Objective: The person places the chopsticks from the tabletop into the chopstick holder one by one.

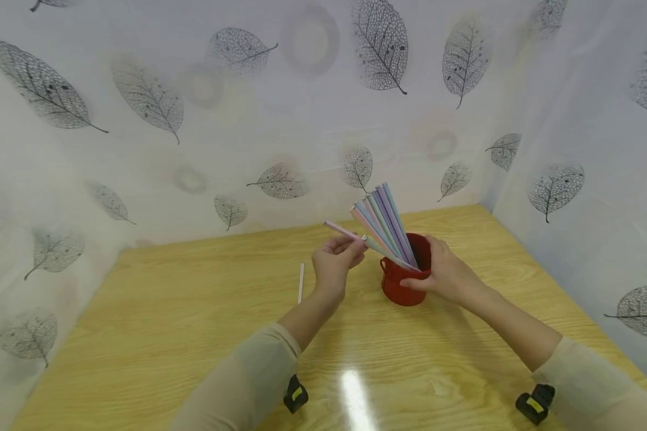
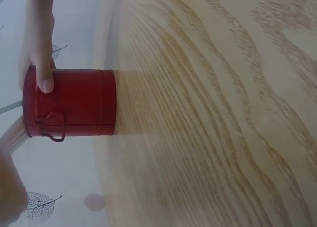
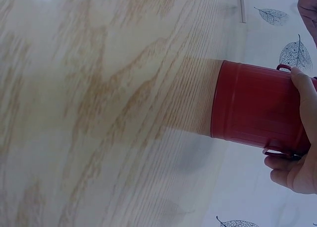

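Note:
A small red metal bucket (image 1: 404, 287) with side handles stands upright on the table, holding a leaning bundle of pastel straws (image 1: 385, 221). My right hand (image 1: 453, 269) grips the bucket at its rim, thumb on the near side; the right wrist view shows fingers (image 3: 282, 176) by one handle. Left of the bucket, my left hand (image 1: 334, 263) pinches a pinkish straw (image 1: 338, 229) that slants up to the left. A pale green straw (image 1: 377, 246) leans from the bucket with its end by the left fingertips; whether those fingers touch it I cannot tell.
One whitish straw (image 1: 301, 281) lies on the wooden table (image 1: 194, 335), left of my left hand. A leaf-patterned curtain (image 1: 280, 120) hangs behind the table and along its sides. Black devices with yellow labels sit at both forearms.

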`<action>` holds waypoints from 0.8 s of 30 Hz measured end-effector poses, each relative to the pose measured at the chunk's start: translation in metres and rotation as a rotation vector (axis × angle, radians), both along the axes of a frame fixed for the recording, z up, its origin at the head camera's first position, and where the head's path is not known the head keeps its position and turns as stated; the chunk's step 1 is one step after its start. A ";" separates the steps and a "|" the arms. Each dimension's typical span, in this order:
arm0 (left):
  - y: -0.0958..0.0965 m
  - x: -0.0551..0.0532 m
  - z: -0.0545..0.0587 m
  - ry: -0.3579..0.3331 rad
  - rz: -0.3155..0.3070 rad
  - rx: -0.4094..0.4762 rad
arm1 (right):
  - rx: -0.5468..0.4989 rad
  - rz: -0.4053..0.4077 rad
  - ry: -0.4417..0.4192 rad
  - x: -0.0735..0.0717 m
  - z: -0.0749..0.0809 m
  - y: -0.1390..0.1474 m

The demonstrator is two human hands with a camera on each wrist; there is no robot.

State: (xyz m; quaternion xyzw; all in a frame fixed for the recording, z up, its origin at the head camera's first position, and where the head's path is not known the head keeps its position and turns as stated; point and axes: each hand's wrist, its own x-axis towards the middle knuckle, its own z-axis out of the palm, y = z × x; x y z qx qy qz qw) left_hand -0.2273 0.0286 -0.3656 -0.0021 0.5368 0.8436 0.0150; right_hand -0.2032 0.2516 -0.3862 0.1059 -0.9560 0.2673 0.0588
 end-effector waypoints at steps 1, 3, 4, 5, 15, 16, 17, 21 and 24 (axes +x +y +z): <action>0.000 0.000 -0.001 -0.018 -0.019 0.000 | 0.003 0.000 0.002 0.000 0.000 0.000; -0.001 0.000 -0.003 -0.053 -0.058 -0.003 | 0.008 -0.001 0.005 0.001 0.001 -0.001; -0.002 0.000 -0.005 -0.073 -0.076 -0.005 | 0.010 0.000 0.006 0.001 0.001 -0.001; -0.002 0.001 -0.006 -0.089 -0.090 -0.005 | 0.008 -0.001 0.005 0.001 0.002 -0.001; 0.003 0.002 -0.004 -0.027 -0.154 -0.008 | 0.007 -0.004 0.001 0.000 0.001 -0.001; 0.004 0.002 -0.004 -0.022 -0.163 -0.009 | 0.005 -0.003 -0.001 0.000 0.001 0.000; 0.005 0.003 -0.004 -0.022 -0.169 -0.009 | 0.003 -0.003 -0.002 0.000 0.001 0.000; 0.005 0.004 -0.008 -0.059 -0.196 -0.015 | 0.001 -0.005 -0.006 0.000 0.000 -0.001; 0.001 0.003 -0.012 -0.101 -0.229 -0.040 | 0.002 -0.008 -0.007 0.000 0.000 -0.001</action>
